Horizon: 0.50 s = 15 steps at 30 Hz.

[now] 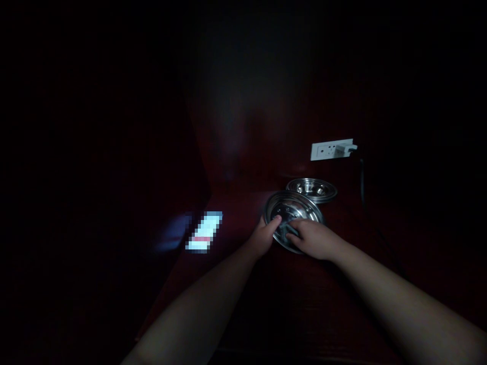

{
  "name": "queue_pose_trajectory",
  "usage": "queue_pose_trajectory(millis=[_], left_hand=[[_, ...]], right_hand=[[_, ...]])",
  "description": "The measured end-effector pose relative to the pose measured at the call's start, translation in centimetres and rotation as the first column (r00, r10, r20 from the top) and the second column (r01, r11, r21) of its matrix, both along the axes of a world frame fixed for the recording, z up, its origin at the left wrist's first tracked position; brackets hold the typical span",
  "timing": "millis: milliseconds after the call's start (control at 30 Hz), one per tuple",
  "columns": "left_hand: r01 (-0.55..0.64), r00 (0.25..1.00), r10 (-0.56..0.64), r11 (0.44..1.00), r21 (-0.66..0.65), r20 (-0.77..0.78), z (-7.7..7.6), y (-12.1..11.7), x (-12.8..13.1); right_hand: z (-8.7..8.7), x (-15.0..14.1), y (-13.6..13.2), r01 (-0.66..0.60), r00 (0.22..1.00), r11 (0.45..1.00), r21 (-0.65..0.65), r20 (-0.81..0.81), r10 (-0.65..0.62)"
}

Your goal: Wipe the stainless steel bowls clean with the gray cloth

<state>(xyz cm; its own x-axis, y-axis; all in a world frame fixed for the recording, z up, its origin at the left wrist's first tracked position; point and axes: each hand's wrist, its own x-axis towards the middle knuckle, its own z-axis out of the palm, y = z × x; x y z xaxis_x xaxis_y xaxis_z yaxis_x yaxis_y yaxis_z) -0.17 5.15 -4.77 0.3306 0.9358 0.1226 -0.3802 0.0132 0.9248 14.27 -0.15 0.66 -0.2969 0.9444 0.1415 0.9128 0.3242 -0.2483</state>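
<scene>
A shiny, shallow steel bowl (300, 205) is tilted toward me above the dark red surface. My left hand (265, 236) grips its left rim, thumb over the inner side and the other fingers hidden beneath. Inside the bowl, my right hand (315, 238) has its fingers bent and pressed toward the bottom. A dim greyish patch shows by those fingertips; whether it is a cloth or a reflection is unclear. Just behind stands a stack of similar steel bowls (312, 189), partly covered by the held one.
A lit phone-like screen (205, 232), pixelated, lies left of my hands near the edge of the red surface (236, 218). On the back wall sits a white socket panel (323, 150) with a plug (345, 149) and a hanging cable (362, 180). Darkness hides the surroundings.
</scene>
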Motion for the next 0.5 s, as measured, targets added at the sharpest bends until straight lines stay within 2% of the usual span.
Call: queue_pose_trajectory(millis=[200, 500], left_hand=[[-0.018, 1.000, 0.018, 0.999, -0.031, -0.008, 0.09, -0.05, -0.08], [-0.023, 0.999, 0.022, 1.000, -0.006, -0.045, -0.26, 0.20, -0.25]], right_hand=[[0.06, 0.03, -0.07, -0.036, 0.999, 0.999, -0.003, -0.014, 0.036], [-0.22, 0.09, -0.10, -0.115, 0.992, 0.993, 0.008, -0.047, 0.116]])
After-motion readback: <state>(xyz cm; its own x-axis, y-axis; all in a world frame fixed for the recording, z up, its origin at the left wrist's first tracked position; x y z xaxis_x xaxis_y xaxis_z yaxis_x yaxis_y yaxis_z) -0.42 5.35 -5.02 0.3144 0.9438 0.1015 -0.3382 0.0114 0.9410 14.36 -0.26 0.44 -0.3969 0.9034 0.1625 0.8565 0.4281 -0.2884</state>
